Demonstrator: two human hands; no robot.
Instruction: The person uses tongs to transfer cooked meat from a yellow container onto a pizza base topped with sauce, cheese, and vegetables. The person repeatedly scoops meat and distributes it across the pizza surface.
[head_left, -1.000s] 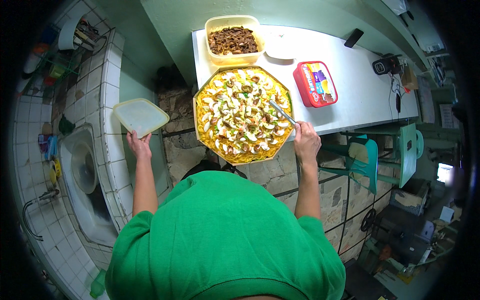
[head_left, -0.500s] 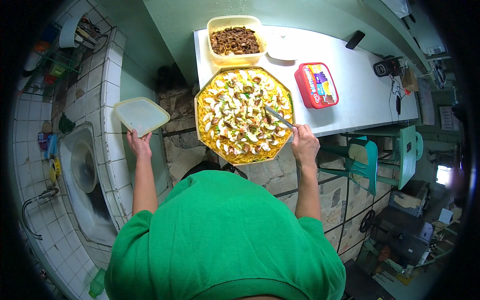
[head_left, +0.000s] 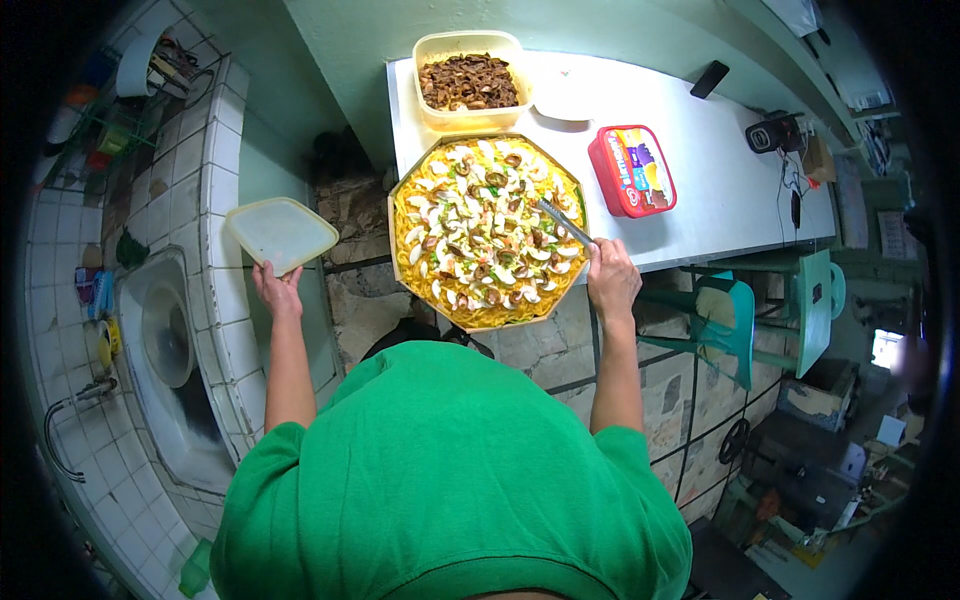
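Note:
A large octagonal tray (head_left: 404, 190) of yellow noodles topped with sliced egg and dark bits sits at the near edge of a white table (head_left: 720, 180). My right hand (head_left: 611, 277) grips a metal utensil (head_left: 562, 222) whose tip rests in the noodles at the tray's right side. My left hand (head_left: 279, 290) holds up a pale, rounded-square plastic lid (head_left: 280, 232) over the tiled counter, well left of the tray.
Behind the tray stands a yellow tub (head_left: 470, 82) of dark brown food, with a white bowl (head_left: 565, 100) and a red lidded box (head_left: 631, 170) to the right. A tiled counter (head_left: 215, 200) with a sink (head_left: 165, 335) runs along my left. Green stools (head_left: 740, 320) stand under the table.
My right hand has shifted the utensil slightly across the noodles on the tray's right side. My left hand keeps the lid in the same spot.

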